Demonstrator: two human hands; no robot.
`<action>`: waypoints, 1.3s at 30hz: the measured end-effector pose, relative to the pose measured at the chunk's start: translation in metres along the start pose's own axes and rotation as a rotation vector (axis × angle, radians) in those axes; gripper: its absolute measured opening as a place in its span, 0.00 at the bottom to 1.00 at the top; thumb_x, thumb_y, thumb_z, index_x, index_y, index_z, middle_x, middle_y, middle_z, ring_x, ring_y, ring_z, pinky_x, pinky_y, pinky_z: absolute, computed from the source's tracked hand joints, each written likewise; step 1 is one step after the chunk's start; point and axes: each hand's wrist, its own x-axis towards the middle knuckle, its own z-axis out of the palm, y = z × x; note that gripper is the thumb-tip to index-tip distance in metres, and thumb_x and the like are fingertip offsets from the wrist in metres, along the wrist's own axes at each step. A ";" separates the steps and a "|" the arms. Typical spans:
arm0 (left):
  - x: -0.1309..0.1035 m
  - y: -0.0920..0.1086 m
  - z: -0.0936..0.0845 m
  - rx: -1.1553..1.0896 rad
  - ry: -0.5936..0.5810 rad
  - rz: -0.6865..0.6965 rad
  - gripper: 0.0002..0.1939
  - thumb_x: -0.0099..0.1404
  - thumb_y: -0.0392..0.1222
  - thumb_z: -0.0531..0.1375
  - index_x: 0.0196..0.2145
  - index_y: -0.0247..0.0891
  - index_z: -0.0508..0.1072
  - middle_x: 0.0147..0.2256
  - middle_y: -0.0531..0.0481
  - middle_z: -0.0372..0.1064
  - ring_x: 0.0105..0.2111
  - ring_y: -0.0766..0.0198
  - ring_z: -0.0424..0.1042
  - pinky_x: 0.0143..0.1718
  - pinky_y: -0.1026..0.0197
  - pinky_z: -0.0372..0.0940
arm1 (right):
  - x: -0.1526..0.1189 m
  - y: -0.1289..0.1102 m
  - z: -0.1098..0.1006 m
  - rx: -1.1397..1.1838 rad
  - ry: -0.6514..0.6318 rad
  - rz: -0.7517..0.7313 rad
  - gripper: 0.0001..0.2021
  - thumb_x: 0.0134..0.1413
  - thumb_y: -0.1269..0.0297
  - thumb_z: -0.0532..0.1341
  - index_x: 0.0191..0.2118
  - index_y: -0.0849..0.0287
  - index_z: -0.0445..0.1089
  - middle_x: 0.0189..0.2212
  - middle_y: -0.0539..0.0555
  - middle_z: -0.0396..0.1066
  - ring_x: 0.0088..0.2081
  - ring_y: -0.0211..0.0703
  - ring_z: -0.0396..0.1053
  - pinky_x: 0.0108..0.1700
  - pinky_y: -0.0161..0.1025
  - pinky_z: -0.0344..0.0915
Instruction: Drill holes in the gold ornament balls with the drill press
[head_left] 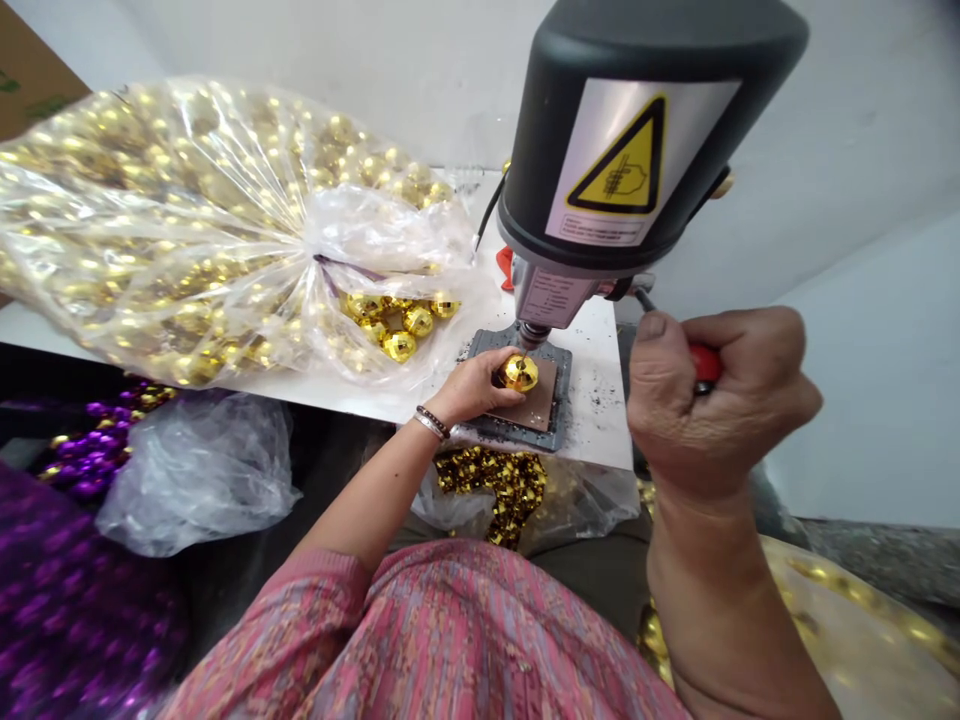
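My left hand [480, 387] grips a shiny gold faceted ball [520, 373] between thumb and fingers. The ball rests over a brown board [536, 408] on the grey base plate [564, 390] of a drill press [544, 285]. Directly above the ball is the drill chuck [533, 334]; whether the bit touches it I cannot tell. My right hand [716, 390] is closed around the red-knobbed lever [703, 368] at the machine's right side. Dark shavings lie around the base.
A large clear plastic bag [187, 230] of gold balls covers the table's left side, with several loose gold balls [401, 345] at its mouth. Below the white table [360, 395] are a bag of gold pieces [506, 490], a crumpled clear bag [202, 470] and purple balls [97, 440].
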 end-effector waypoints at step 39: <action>-0.036 -0.005 -0.005 -0.081 -0.144 0.129 0.36 0.56 0.44 0.79 0.62 0.42 0.80 0.49 0.46 0.85 0.49 0.51 0.81 0.56 0.51 0.72 | 0.041 0.006 0.026 0.268 0.161 0.319 0.19 0.66 0.48 0.57 0.31 0.56 0.55 0.25 0.45 0.56 0.27 0.31 0.59 0.33 0.36 0.56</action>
